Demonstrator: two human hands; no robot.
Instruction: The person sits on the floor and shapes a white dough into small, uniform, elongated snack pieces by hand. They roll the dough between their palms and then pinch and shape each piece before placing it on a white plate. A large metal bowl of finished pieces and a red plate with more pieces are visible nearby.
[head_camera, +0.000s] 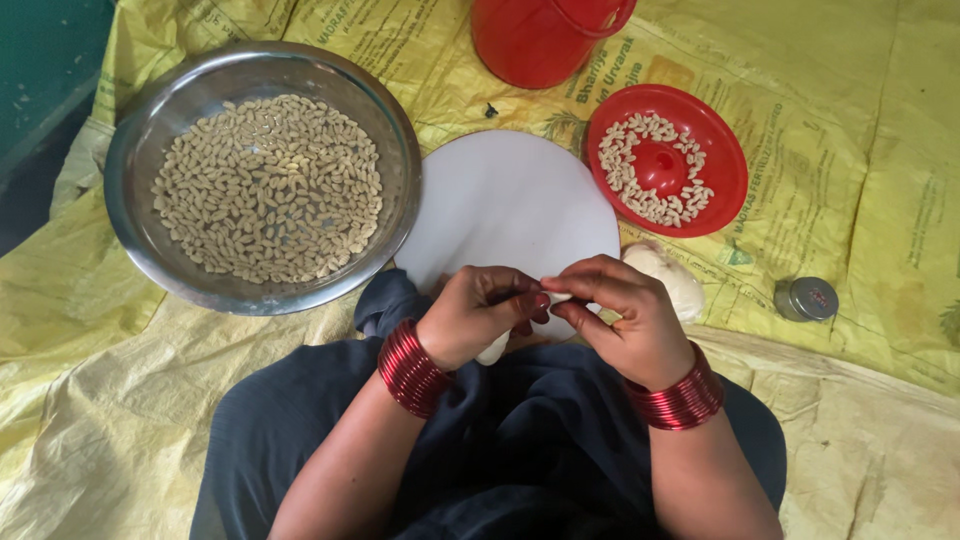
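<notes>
The left hand (478, 318) and right hand (618, 318) are both pinched shut on a white dough piece (556, 297) above the round white board (510, 205).

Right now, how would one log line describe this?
left hand: holds dough piece | right hand: pinches its tip | steel bowl: small shaped pieces | red lid: more pieces
</notes>
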